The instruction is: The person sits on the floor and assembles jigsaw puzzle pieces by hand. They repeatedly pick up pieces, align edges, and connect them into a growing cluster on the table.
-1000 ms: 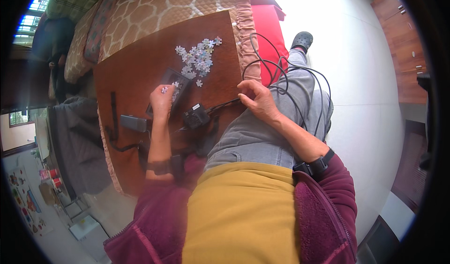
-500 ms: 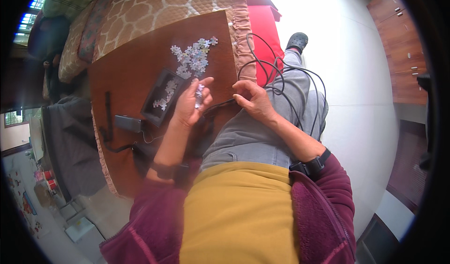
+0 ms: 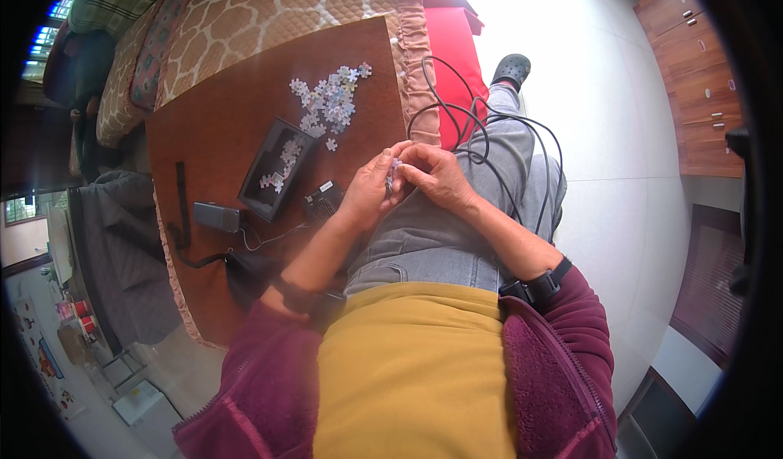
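The left hand is curled, palm turned inward, around a few small puzzle pieces, and the right hand meets it from the other side, thumb and forefinger bent in at those same pieces; whether the right fingertips actually pinch one is too small to tell. The held pieces sit between the two hands, against the left fingers and just left of the right fingertips. Leftward from this grip lies the open black box, its long axis slanting from near left to far right, with more pieces scattered inside it. The left hand is clearly the nearer one to the box, the right well apart from it. Just off the box's far right corner, one loose piece lies alone on the brown tabletop, and beyond it the loose pile spreads away from both hands.
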Action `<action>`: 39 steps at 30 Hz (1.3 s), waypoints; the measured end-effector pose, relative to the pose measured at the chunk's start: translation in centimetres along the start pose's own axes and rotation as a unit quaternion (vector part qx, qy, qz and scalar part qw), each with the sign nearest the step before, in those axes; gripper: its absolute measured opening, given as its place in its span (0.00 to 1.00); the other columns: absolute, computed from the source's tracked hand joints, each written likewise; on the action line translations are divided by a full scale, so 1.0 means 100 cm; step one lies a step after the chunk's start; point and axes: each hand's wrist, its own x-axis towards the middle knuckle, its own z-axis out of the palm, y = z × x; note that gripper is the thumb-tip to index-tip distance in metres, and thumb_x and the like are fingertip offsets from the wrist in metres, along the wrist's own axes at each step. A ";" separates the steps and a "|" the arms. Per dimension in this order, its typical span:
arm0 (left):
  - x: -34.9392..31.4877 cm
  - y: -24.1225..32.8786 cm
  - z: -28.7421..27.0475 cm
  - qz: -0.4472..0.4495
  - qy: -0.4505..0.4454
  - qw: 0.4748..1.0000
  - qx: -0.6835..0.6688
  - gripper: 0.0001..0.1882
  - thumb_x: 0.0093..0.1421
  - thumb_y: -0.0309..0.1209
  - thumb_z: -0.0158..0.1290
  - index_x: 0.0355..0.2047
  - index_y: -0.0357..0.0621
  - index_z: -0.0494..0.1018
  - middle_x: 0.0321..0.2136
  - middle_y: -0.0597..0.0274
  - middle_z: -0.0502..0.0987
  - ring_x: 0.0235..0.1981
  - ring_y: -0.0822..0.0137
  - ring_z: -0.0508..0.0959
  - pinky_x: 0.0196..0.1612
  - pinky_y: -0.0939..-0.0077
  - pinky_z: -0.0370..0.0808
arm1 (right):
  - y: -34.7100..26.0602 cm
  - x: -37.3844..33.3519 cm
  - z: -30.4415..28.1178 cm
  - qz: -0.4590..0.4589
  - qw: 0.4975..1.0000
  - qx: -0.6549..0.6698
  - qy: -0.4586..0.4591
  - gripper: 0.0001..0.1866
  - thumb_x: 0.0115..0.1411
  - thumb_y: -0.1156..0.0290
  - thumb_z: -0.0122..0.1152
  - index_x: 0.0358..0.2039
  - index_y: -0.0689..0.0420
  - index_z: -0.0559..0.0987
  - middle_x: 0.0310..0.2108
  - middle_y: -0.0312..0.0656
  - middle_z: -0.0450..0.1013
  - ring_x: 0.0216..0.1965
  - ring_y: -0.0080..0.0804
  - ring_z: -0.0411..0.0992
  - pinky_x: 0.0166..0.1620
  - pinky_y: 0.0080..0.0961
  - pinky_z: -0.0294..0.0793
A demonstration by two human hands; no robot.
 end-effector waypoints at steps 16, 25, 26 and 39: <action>-0.005 0.006 -0.006 0.027 0.094 0.994 0.057 0.07 0.67 0.34 0.50 0.35 0.44 0.72 0.21 0.72 0.68 0.17 0.80 0.66 0.15 0.89 0.56 | -0.005 0.001 0.001 -0.006 0.991 0.082 0.104 0.11 0.63 0.70 0.57 0.43 0.61 0.78 0.33 0.39 0.75 0.31 0.30 0.74 0.35 0.24 0.75; 0.006 -0.014 0.030 0.255 0.058 0.952 0.160 0.08 0.68 0.30 0.48 0.40 0.39 0.75 0.33 0.69 0.76 0.34 0.79 0.74 0.40 0.85 0.72 | 0.018 0.006 0.024 0.160 0.778 0.593 -0.130 0.29 0.71 0.51 0.32 0.55 0.65 0.68 0.51 0.54 0.71 0.54 0.45 0.70 0.60 0.40 0.69; 0.007 -0.015 0.029 0.267 0.061 0.945 0.180 0.08 0.68 0.29 0.48 0.40 0.39 0.75 0.34 0.68 0.77 0.35 0.79 0.74 0.41 0.84 0.72 | 0.018 0.005 0.024 0.169 0.780 0.596 -0.088 0.29 0.71 0.52 0.32 0.55 0.64 0.68 0.50 0.52 0.71 0.53 0.43 0.71 0.58 0.39 0.70; -0.009 0.020 0.005 0.113 0.170 0.974 0.100 0.07 0.63 0.31 0.57 0.34 0.39 0.77 0.23 0.69 0.76 0.24 0.81 0.72 0.28 0.86 0.69 | 0.014 0.008 0.002 0.149 0.804 0.573 0.052 0.29 0.71 0.52 0.37 0.54 0.68 0.70 0.47 0.54 0.72 0.47 0.46 0.74 0.52 0.40 0.76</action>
